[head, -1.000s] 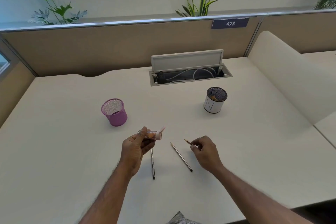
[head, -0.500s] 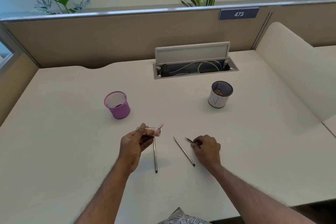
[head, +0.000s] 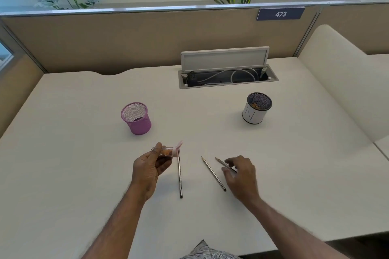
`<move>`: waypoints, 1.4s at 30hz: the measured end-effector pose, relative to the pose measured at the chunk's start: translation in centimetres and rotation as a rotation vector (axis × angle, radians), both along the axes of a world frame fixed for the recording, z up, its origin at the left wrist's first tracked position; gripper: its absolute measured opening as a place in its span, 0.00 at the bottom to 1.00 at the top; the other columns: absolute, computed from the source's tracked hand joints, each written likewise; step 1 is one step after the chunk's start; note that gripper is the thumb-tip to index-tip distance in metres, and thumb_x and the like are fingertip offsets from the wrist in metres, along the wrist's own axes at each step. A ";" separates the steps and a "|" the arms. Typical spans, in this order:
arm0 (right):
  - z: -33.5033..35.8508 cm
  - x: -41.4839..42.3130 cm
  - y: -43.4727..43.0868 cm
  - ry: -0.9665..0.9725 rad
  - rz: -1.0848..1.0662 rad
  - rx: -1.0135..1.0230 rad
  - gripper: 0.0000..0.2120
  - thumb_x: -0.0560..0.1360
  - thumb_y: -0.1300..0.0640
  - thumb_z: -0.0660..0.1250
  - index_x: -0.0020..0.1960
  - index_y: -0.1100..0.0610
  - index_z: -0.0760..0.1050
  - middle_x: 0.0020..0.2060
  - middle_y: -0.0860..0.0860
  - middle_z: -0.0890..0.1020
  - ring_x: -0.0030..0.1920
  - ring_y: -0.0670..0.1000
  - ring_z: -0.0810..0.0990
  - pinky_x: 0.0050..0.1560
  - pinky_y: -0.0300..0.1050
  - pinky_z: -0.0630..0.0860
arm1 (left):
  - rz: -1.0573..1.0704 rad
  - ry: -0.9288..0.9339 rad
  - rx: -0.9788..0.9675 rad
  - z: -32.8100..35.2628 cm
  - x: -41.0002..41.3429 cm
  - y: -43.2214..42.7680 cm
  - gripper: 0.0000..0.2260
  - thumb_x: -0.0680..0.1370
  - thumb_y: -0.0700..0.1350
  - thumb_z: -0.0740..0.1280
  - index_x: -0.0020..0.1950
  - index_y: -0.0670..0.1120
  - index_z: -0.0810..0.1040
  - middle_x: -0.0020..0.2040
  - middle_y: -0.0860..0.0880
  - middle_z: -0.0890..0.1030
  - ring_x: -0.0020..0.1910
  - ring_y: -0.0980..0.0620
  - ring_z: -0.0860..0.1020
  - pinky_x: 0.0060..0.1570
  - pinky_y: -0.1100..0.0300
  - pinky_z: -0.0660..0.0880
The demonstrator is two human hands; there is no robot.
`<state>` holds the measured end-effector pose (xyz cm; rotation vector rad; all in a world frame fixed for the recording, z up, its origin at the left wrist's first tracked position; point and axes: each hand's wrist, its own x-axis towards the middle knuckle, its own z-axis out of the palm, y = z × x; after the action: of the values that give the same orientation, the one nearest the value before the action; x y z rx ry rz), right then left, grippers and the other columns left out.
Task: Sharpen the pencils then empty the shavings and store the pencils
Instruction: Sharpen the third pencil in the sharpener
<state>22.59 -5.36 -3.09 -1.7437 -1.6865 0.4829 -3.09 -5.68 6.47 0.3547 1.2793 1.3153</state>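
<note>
My left hand (head: 147, 169) grips a clear pencil sharpener (head: 167, 151) with a pink cap, orange shavings inside it. Two dark pencils lie on the white desk (head: 73, 174): one pencil (head: 180, 176) just under the sharpener, another pencil (head: 213, 173) slanting between my hands. A third pencil (head: 221, 162) lies blurred at the fingertips of my right hand (head: 242, 176), whose thumb and fingers are spread loosely around it. A pink mesh cup (head: 136, 118) stands at the left. At the right stands a white-sided dark mesh cup (head: 253, 114) holding some shavings.
An open cable hatch (head: 227, 76) with white cables is set into the desk's far side, its lid standing up. A tan partition (head: 126, 42) walls the back, and a cream divider (head: 336, 82) runs along the right. Patterned cloth (head: 202, 252) shows at the near edge.
My right hand's fingers have loosened from their pinch on the third pencil and spread apart. My left hand still holds the sharpener in about the same spot. The camera has tilted down.
</note>
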 end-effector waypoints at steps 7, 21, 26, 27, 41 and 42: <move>3.4 -10.0 1.1 -0.201 0.327 -0.318 0.14 0.75 0.44 0.66 0.44 0.55 0.80 0.41 0.51 0.84 0.45 0.54 0.80 0.44 0.45 0.73 | 0.020 0.016 -0.005 0.1 -1.0 -0.3 0.12 0.77 0.48 0.67 0.47 0.38 0.81 0.43 0.41 0.85 0.43 0.47 0.83 0.40 0.60 0.82; 5.2 -11.3 1.6 -0.204 0.354 -0.517 0.12 0.64 0.53 0.64 0.29 0.58 0.64 0.23 0.51 0.70 0.28 0.55 0.70 0.25 0.42 0.63 | 0.056 0.008 -0.046 0.3 -1.5 -0.3 0.12 0.79 0.49 0.67 0.51 0.39 0.81 0.44 0.42 0.85 0.43 0.47 0.84 0.39 0.60 0.82; 8.1 -7.3 1.0 0.332 0.258 -0.364 0.04 0.66 0.58 0.67 0.39 0.50 0.77 0.28 0.51 0.81 0.27 0.46 0.78 0.30 0.44 0.75 | 0.041 -0.144 -0.022 1.0 -0.6 0.2 0.12 0.80 0.49 0.64 0.45 0.41 0.81 0.40 0.45 0.86 0.37 0.54 0.83 0.37 0.65 0.81; 8.9 -6.4 0.9 0.367 0.236 -0.292 0.06 0.67 0.59 0.68 0.40 0.50 0.79 0.29 0.51 0.80 0.27 0.45 0.75 0.31 0.43 0.74 | 0.037 -0.183 -0.021 1.0 -0.4 0.4 0.13 0.80 0.48 0.64 0.45 0.41 0.81 0.41 0.44 0.86 0.37 0.55 0.84 0.37 0.65 0.81; 13.2 -3.3 -0.4 0.138 0.394 0.128 0.07 0.72 0.58 0.71 0.48 0.51 0.84 0.37 0.40 0.80 0.33 0.40 0.75 0.35 0.33 0.69 | -0.058 -0.359 -0.005 1.1 2.2 1.4 0.13 0.81 0.48 0.63 0.56 0.39 0.79 0.44 0.44 0.86 0.37 0.55 0.84 0.36 0.64 0.81; 13.2 -3.2 -0.3 0.130 0.382 0.128 0.07 0.71 0.57 0.71 0.48 0.51 0.84 0.37 0.40 0.80 0.33 0.40 0.75 0.35 0.32 0.69 | -0.064 -0.349 -0.001 1.2 2.3 1.3 0.13 0.81 0.47 0.63 0.55 0.38 0.79 0.45 0.44 0.86 0.37 0.55 0.84 0.36 0.64 0.81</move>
<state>19.35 -5.65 10.12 -1.2737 -1.9166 0.6277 -0.77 -4.33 7.62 0.1543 0.9674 1.2576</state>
